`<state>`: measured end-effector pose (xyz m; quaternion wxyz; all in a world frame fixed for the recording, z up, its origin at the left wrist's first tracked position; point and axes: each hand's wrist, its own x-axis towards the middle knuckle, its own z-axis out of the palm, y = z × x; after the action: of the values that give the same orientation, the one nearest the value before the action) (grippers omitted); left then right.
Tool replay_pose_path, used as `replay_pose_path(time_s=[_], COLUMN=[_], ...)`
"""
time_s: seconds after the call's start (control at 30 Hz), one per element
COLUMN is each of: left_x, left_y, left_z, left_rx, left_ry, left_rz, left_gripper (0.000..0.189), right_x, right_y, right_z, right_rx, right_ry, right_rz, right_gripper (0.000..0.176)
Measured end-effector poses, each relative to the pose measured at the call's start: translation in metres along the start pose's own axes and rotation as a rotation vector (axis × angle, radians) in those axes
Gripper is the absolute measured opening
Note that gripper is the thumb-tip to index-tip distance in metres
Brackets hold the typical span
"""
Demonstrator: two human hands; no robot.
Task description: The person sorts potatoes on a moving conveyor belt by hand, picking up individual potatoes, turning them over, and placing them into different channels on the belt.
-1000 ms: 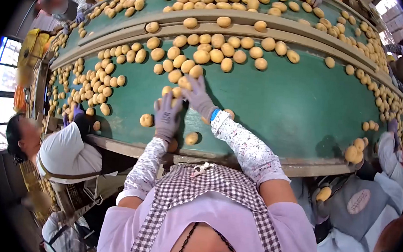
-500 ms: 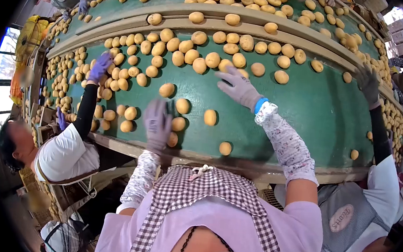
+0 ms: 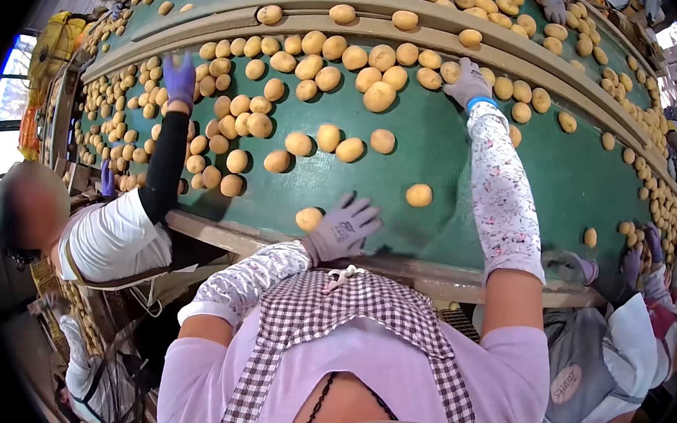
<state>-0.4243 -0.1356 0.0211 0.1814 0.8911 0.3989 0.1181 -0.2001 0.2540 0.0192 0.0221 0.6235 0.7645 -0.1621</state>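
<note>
While the R hand [image 3: 469,82] reaches to the potatoes [image 3: 379,96] lined along the far rail [image 3: 369,29], whether its fingers are closed on one I can't tell. L hand [image 3: 345,229], palm down w/ fingers spread apart & nothing in it, is at the belt's [image 3: 426,155] near edge, just beside a lone potato [image 3: 308,219]. Prob. best: R fingers loosely curled, light pressure, since that row's tight; L palm low, so potatoes mid-belt, btwn the hands, don't get knocked.

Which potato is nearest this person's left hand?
The lone potato right beside that left hand, close to the green belt's near edge; every other potato lies farther from the hand.
</note>
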Motion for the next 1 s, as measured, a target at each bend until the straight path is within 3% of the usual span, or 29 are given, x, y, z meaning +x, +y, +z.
replay_pose_path(time_s=[0.07,0.13,0.17,0.27,0.33,0.4,0.47,0.53,0.6,0.67,0.7,0.77,0.8,0.87,0.93,1.0], left_x=[-0.028,-0.060,-0.087,-0.157,-0.164,-0.141,-0.127,-0.120,-0.124,-0.125,-0.120,-0.095,-0.081,-0.056,-0.056,-0.071], left_y=[-0.020,-0.035,-0.048,-0.104,-0.116,-0.109,-0.110,-0.113,-0.115,-0.117,-0.116,-0.118,-0.123,-0.131,-0.157,-0.185], left_z=[-0.019,-0.045,-0.047,-0.044,-0.041,-0.051,-0.063,-0.069,-0.076,-0.078,-0.085,-0.090,-0.092,-0.084,-0.078,-0.070], left_rx=[0.173,0.251,0.319,0.390,0.425,0.368,0.311,0.258,0.203,0.268,0.215,0.165,0.132,0.150,0.169,0.468], left_ry=[-0.097,-0.066,0.043,0.205,0.301,0.436,0.441,0.477,0.446,0.456,0.411,0.380,0.346,0.276,0.214,0.262], left_rz=[-0.195,-0.480,-0.580,-0.746,-0.726,-0.674,-0.614,-0.573,-0.592,-0.521,-0.515,-0.449,-0.381,-0.386,-0.419,-0.423], left_gripper=[0.056,0.053,0.052,0.048,0.040,0.034,0.031,0.031,0.036,0.045,0.055,0.057,0.060,0.062,0.064,0.065], right_x=[-0.001,0.004,-0.002,-0.012,-0.018,-0.063,-0.099,-0.099,-0.080,-0.059,-0.042,-0.003,0.010,0.026,0.032,0.002], right_y=[0.011,0.028,0.022,0.000,-0.029,-0.095,-0.149,-0.155,-0.123,-0.123,-0.120,-0.118,-0.123,-0.142,-0.174,-0.217], right_z=[0.000,-0.024,-0.019,-0.016,-0.009,0.041,0.043,0.041,0.029,-0.013,-0.015,-0.013,-0.005,0.018,0.039,0.017], right_rx=[-0.029,0.006,0.006,0.536,0.895,0.351,-0.239,-0.329,0.162,0.892,0.884,1.432,1.435,0.123,0.035,-0.179], right_ry=[-0.020,-0.234,-0.243,-0.213,-0.184,0.080,0.147,0.061,-0.141,-0.188,-0.187,-0.058,-0.050,0.029,0.040,-0.102], right_rz=[-0.098,-0.185,-0.185,-0.124,-0.090,-0.269,-0.319,-0.319,-0.411,-0.041,-0.033,0.008,0.013,-0.194,-0.063,0.042], right_gripper=[0.086,0.079,0.079,0.066,0.057,0.051,0.052,0.059,0.059,0.054,0.054,0.058,0.058,0.060,0.075,0.091])
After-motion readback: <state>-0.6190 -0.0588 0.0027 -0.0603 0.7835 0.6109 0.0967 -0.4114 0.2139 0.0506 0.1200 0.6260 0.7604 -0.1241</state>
